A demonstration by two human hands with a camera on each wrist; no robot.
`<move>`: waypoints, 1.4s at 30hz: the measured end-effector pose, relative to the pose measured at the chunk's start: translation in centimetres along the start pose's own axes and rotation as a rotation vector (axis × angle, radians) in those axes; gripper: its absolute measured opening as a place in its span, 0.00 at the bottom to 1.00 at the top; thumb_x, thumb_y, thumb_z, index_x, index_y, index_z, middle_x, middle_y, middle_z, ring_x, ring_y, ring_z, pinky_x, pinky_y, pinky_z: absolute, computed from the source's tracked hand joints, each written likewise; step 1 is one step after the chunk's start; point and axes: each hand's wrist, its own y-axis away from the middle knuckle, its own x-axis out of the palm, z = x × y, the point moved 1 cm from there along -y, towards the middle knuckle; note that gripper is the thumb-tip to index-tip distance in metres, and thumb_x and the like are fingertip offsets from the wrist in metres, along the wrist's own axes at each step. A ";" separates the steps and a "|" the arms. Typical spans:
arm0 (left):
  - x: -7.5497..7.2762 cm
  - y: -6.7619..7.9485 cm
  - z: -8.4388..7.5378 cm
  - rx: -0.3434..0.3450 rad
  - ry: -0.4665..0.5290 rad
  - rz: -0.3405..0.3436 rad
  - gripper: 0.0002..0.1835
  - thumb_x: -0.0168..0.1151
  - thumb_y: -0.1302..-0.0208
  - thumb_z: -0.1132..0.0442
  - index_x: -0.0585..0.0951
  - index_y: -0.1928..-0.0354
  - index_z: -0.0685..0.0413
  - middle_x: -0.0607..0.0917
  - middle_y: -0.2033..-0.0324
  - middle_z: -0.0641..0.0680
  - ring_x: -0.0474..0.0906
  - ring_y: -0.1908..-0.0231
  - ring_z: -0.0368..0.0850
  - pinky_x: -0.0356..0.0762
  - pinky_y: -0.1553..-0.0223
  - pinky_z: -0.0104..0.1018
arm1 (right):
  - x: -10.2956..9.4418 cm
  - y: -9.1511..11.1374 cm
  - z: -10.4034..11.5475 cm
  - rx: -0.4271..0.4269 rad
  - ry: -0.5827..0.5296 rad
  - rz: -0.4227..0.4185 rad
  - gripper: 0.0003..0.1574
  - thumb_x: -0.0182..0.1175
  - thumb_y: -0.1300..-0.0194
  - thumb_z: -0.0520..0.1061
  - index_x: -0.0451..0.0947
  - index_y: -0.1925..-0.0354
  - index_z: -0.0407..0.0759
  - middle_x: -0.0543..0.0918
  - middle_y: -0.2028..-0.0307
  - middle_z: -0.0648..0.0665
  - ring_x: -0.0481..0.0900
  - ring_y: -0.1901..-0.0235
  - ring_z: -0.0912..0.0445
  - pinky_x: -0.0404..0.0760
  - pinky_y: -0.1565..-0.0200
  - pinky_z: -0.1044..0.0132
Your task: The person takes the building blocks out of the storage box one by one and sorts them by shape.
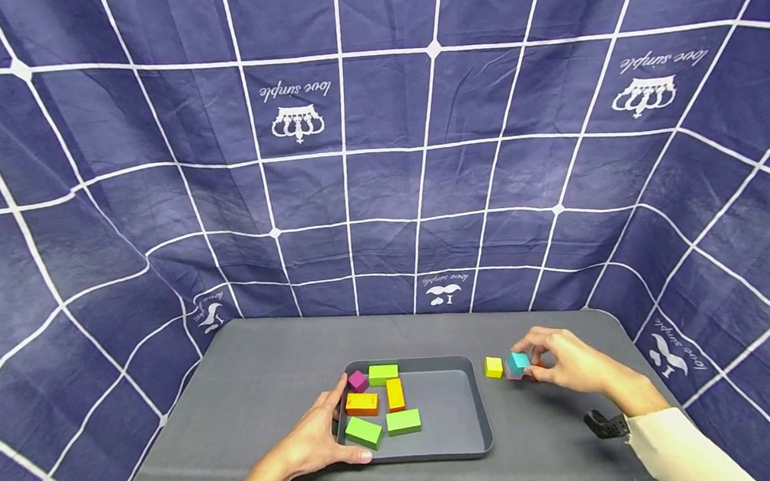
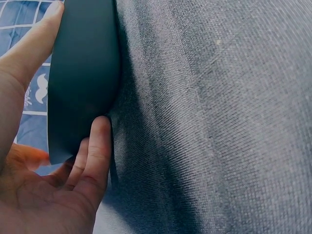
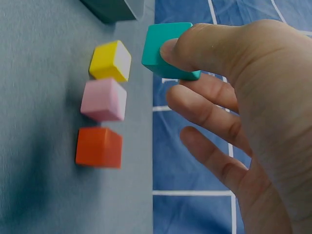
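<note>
My right hand point(image 1: 570, 362) pinches a teal cube point(image 1: 518, 362) between thumb and fingers, above the table to the right of the grey tray point(image 1: 455, 454). In the right wrist view, a yellow cube point(image 3: 103, 62), a pink cube point(image 3: 100, 100) and an orange-red cube point(image 3: 95, 147) stand in a row below the teal cube. My left hand point(image 1: 313, 439) holds the tray by its left end, thumb at the front rim and fingers along the left side. In the left wrist view the fingers point(image 2: 99, 151) bend against the tray's outer wall point(image 2: 83, 73).
Inside the tray's left half lie several blocks: a purple cube point(image 1: 358, 382), an orange block point(image 1: 362, 404), a yellow-orange block point(image 1: 395, 395) and green blocks, among them one at the front point(image 1: 403, 422). A dark grey cloth point(image 1: 265, 365) covers the table, and a blue gridded curtain point(image 1: 380, 187) surrounds it.
</note>
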 end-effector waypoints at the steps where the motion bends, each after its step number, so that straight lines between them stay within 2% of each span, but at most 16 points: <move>1: 0.0 0.0 0.0 0.002 0.001 0.000 0.80 1.00 0.54 0.47 0.57 0.05 0.56 0.82 0.34 0.58 0.81 0.43 0.46 0.83 0.39 0.49 | -0.1 0.1 -0.2 0.002 0.001 -0.008 0.25 0.84 0.37 0.30 0.91 0.44 0.46 0.91 0.56 0.53 0.85 0.61 0.71 0.81 0.61 0.69; 7: 0.0 0.0 0.1 0.009 0.018 0.008 0.79 1.00 0.53 0.48 0.57 0.05 0.57 0.81 0.34 0.59 0.81 0.43 0.46 0.82 0.41 0.45 | -0.9 1.2 -1.5 0.046 0.022 -0.051 0.28 0.86 0.41 0.29 0.91 0.45 0.45 0.92 0.56 0.53 0.86 0.62 0.72 0.86 0.60 0.63; 12: 0.0 0.1 0.0 0.013 0.017 0.008 0.79 1.00 0.53 0.48 0.57 0.05 0.57 0.81 0.34 0.60 0.81 0.42 0.47 0.83 0.40 0.47 | -1.3 2.1 -2.7 0.122 0.042 -0.071 0.27 0.87 0.41 0.30 0.92 0.46 0.45 0.92 0.57 0.55 0.85 0.62 0.72 0.90 0.58 0.59; 16: -0.1 0.2 -0.2 0.010 0.019 0.008 0.80 1.00 0.52 0.47 0.56 0.05 0.57 0.81 0.31 0.61 0.82 0.41 0.48 0.84 0.37 0.51 | -1.3 2.8 -3.6 0.150 0.051 -0.097 0.26 0.87 0.41 0.30 0.92 0.47 0.44 0.92 0.58 0.54 0.84 0.64 0.73 0.90 0.59 0.60; 22: -0.1 0.0 -0.1 0.012 0.024 0.012 0.80 1.00 0.52 0.48 0.55 0.05 0.58 0.81 0.32 0.61 0.81 0.40 0.49 0.83 0.37 0.52 | -1.1 3.8 -4.5 0.170 0.056 -0.121 0.24 0.87 0.41 0.31 0.93 0.48 0.44 0.92 0.59 0.52 0.83 0.65 0.73 0.88 0.61 0.64; 32: -0.3 -0.1 -0.4 0.026 0.052 0.018 0.80 1.00 0.52 0.49 0.54 0.05 0.61 0.79 0.29 0.64 0.81 0.41 0.49 0.83 0.36 0.46 | -0.8 4.9 -5.1 0.275 0.024 -0.095 0.21 0.84 0.38 0.32 0.94 0.47 0.43 0.91 0.58 0.52 0.83 0.65 0.74 0.84 0.63 0.68; 42: -0.2 0.3 -0.3 0.021 0.051 0.026 0.80 0.99 0.50 0.49 0.53 0.05 0.60 0.79 0.28 0.63 0.81 0.40 0.49 0.82 0.33 0.50 | -0.1 5.7 -5.8 0.324 0.003 -0.080 0.22 0.85 0.38 0.33 0.93 0.47 0.42 0.90 0.59 0.51 0.81 0.65 0.73 0.81 0.65 0.69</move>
